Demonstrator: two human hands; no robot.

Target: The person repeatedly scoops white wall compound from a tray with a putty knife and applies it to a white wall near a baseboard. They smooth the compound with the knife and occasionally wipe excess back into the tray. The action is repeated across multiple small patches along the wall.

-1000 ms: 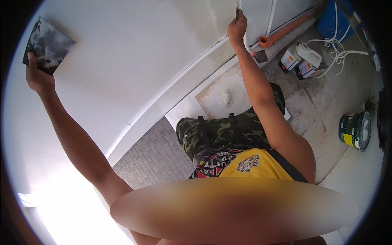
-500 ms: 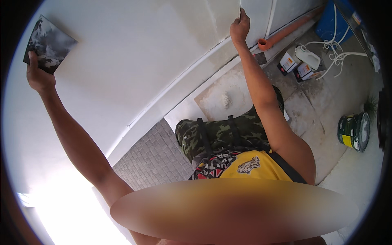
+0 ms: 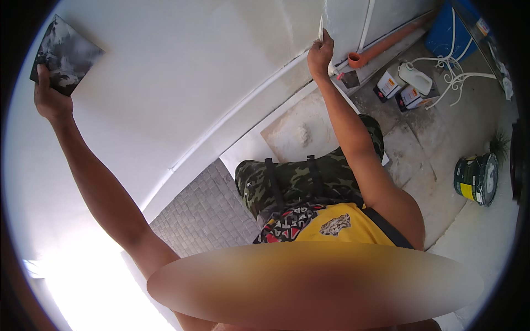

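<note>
My left hand (image 3: pixel 52 102) is closed round the lower left edge of a dark square plate (image 3: pixel 72 55) smeared with pale paste, raised at the upper left against the white wall (image 3: pixel 187 88). My right hand (image 3: pixel 320 58), at the upper middle, grips a thin pale-coated scraper (image 3: pixel 321 27) held on edge at the wall beside a narrow streak of filler. Most of the scraper's handle is hidden by my fingers. Below, my camouflage-clad legs (image 3: pixel 292 179) rest at a pale board (image 3: pixel 279 124) with a small lump of white material (image 3: pixel 302 135) on it.
An orange pipe (image 3: pixel 392 38) runs along the wall's foot. At right are metal cans (image 3: pixel 386 85), a white jug (image 3: pixel 419 81), white scrolled metalwork (image 3: pixel 458 83), a blue container (image 3: pixel 441 33), a dark green bucket (image 3: pixel 472 179) and a plant (image 3: pixel 497 143). Grey paving (image 3: pixel 193 209) lies below.
My right hand with the scraper has moved lower and slightly left since half a second ago, showing more of the blade. My left hand and plate have shifted slightly upward in the picture.
</note>
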